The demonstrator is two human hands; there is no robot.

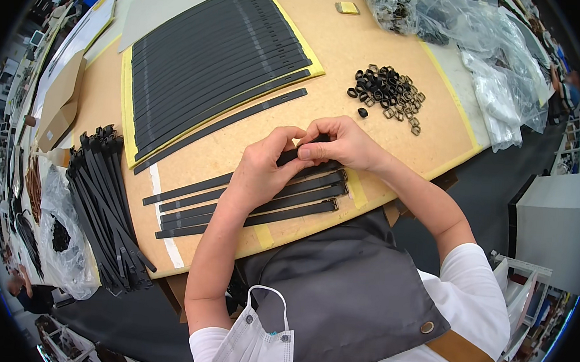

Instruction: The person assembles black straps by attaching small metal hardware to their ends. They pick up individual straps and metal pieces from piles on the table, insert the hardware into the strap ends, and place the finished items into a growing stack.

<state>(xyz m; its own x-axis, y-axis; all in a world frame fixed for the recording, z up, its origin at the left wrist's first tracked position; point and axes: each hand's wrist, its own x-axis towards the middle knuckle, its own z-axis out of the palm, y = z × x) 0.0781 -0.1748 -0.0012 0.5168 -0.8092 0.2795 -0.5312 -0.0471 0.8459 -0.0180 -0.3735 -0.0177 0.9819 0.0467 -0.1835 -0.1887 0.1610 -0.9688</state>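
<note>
My left hand (264,163) and my right hand (339,144) meet over the front half of the table, fingers closed in a pinch. Between them they grip one end of a black strap (287,157). The very tip, and any small part on it, is hidden by my fingers. Below my hands several black straps (302,199) lie side by side, with small dark buckles (335,204) at their right ends. One loose strap (227,128) lies farther back, apart from my hands. To the right is a pile of black loops and metal buckles (387,91).
A yellow-edged board (127,105) carries a sheet of black straps (211,63). A bundle of finished-looking straps (103,203) hangs over the left edge beside a plastic bag (67,234). Clear plastic bags (471,39) lie back right. A small yellow block (347,8) sits at the back.
</note>
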